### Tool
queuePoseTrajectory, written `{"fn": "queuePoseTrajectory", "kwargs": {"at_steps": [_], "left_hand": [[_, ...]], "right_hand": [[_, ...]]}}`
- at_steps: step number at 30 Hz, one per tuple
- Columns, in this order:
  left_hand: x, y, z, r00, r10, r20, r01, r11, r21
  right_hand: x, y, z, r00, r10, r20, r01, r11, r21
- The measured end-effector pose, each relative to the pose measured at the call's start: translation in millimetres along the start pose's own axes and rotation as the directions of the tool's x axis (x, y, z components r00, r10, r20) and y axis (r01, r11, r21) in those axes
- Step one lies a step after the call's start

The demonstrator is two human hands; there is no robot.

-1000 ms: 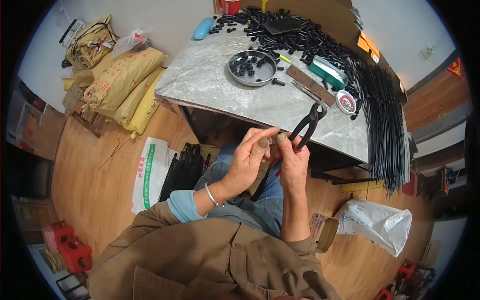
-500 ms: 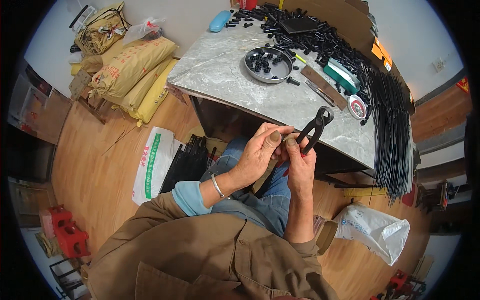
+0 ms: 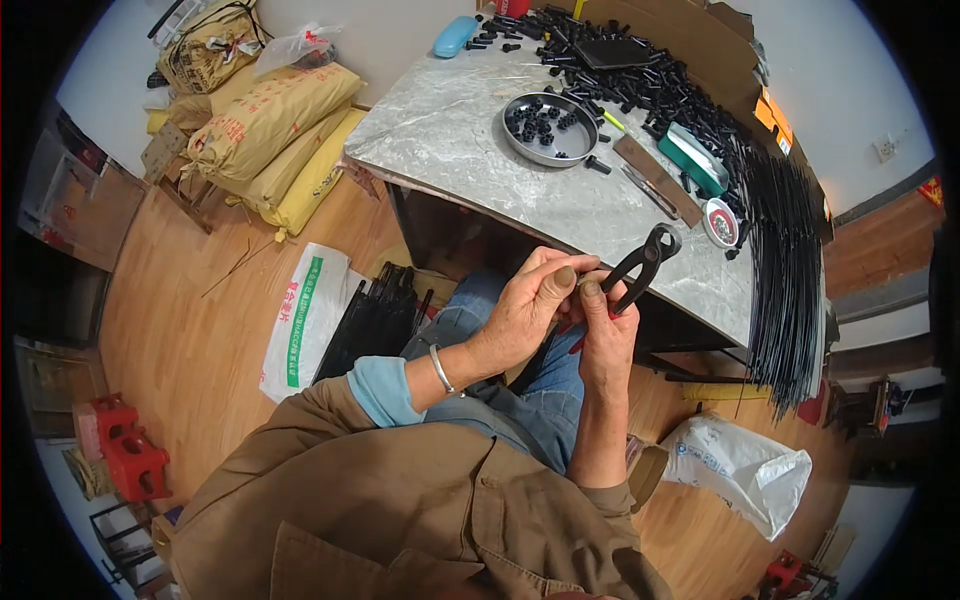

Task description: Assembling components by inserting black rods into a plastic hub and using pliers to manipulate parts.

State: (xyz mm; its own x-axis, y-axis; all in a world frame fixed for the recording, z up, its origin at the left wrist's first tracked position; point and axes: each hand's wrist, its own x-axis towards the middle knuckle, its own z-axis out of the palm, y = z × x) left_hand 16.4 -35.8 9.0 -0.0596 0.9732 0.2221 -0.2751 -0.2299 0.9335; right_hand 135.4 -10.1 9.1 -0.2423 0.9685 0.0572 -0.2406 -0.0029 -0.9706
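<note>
Over my lap, in front of the table edge, both hands meet with their fingertips close together. In my right hand (image 3: pixel 608 340) is a pair of pincers (image 3: pixel 637 272), its dark jaws pointing up and away toward the table and a bit of red handle showing below. The thumb and forefinger of the same hand also come together at the tips. My left hand (image 3: pixel 530 308), with a silver bangle at the wrist, is closed in a pinch against the right fingertips. Whatever sits between the fingers is too small and covered to name.
On the grey marbled table (image 3: pixel 430 130) stand a steel bowl (image 3: pixel 552 160) of small black parts, a flat metal bar (image 3: pixel 657 180), a green box (image 3: pixel 692 163) and a small white dish (image 3: pixel 720 222). Black bolts (image 3: pixel 640 90) are heaped behind; long black rods (image 3: pixel 785 280) overhang the right edge.
The view has shifted slightly, so the table and its things sit a little farther right. My hands stay together in nearly the same pose, the pincers still in the right one.
</note>
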Motion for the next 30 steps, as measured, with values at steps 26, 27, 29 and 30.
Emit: {"fn": "queuePoseTrajectory", "kwargs": {"at_steps": [26, 27, 29, 30], "left_hand": [[18.6, 6.9, -26.5, 0.960, -0.278, 0.039, 0.280, 0.942, -0.186], [18.2, 7.3, -24.6, 0.958, -0.282, 0.045, 0.286, 0.940, -0.185], [19.6, 8.8, -21.2, 0.955, -0.297, 0.013, 0.296, 0.945, -0.142], [19.4, 10.3, -19.8, 0.954, -0.300, 0.021, 0.300, 0.944, -0.139]], "right_hand": [[-30.3, -68.8, -25.9, 0.599, 0.678, 0.427, -0.649, 0.723, -0.237], [-29.6, -72.5, -26.1, 0.567, 0.702, 0.431, -0.688, 0.691, -0.220], [-26.4, -77.9, -28.4, 0.558, 0.708, 0.433, -0.693, 0.685, -0.226], [-25.1, -83.1, -28.9, 0.514, 0.732, 0.447, -0.718, 0.652, -0.242]]}}
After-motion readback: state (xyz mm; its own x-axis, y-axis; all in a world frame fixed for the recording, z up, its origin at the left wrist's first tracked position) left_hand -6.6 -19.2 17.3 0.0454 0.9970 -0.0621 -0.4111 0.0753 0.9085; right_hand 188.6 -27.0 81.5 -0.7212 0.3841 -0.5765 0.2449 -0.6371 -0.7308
